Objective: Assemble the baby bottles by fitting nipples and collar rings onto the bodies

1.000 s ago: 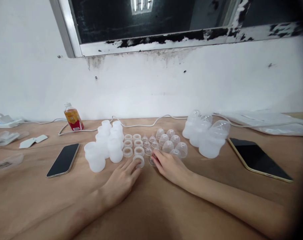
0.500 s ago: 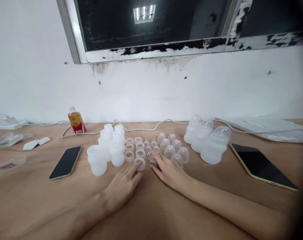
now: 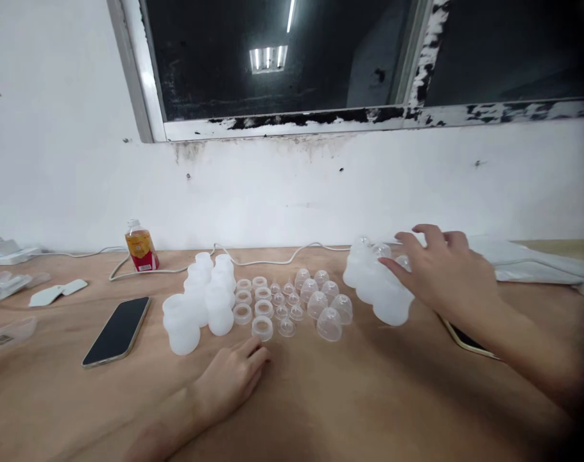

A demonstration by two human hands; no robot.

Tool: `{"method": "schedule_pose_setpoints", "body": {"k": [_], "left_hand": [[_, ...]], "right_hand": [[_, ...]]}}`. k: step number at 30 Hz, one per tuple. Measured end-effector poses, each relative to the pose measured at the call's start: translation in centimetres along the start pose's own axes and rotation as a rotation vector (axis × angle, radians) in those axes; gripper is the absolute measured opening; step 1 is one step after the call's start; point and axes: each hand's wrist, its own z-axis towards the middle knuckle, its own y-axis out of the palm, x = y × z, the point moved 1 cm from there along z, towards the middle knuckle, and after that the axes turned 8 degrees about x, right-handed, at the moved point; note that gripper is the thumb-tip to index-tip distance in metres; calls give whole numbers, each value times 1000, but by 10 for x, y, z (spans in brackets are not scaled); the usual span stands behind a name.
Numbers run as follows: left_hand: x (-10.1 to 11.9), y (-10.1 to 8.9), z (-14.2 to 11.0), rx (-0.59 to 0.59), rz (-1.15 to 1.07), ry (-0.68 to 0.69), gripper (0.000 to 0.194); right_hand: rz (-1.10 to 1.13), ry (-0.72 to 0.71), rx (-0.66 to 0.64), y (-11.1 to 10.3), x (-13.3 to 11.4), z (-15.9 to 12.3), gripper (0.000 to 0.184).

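My right hand [image 3: 439,269] is raised over the right-hand group of capped baby bottles [image 3: 393,301], thumb and fingers apart; whether it touches them I cannot tell. My left hand [image 3: 234,375] rests on the table with its fingers loosely curled together and nothing visible in them. Just beyond its fingertips lies the nearest translucent screw ring [image 3: 262,329], one of several in two columns. Beside the rings stand clear bottle teats [image 3: 287,328], then clear dome caps [image 3: 329,325]. Frosted bottle bodies [image 3: 181,333] without caps form a cluster left of the rings.
A phone [image 3: 117,332] lies at the left, with a drink bottle [image 3: 142,247] behind it. A tablet [image 3: 470,340] is partly hidden under my right arm. A white cable [image 3: 273,262] runs along the wall, and plastic packaging [image 3: 537,260] lies at the back right.
My right hand has left the teats and swung right, up over the capped bottles. The left hand has drawn its finger back off the nearest ring, fingers curling. The camera view has shifted.
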Motion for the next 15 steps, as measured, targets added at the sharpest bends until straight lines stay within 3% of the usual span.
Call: {"method": "schedule_pose_setpoints", "body": {"k": [5,11,15], "left_hand": [[1,1,-1,32,-18,-20,19],[0,0,-1,27,-33,-29,17],[0,0,-3,115,-75,30,19]], "right_hand": [[96,11,-175,19,19,-14,35],[193,23,-177,31,31,-26,32],[343,55,-154,19,41,-34,38]]}}
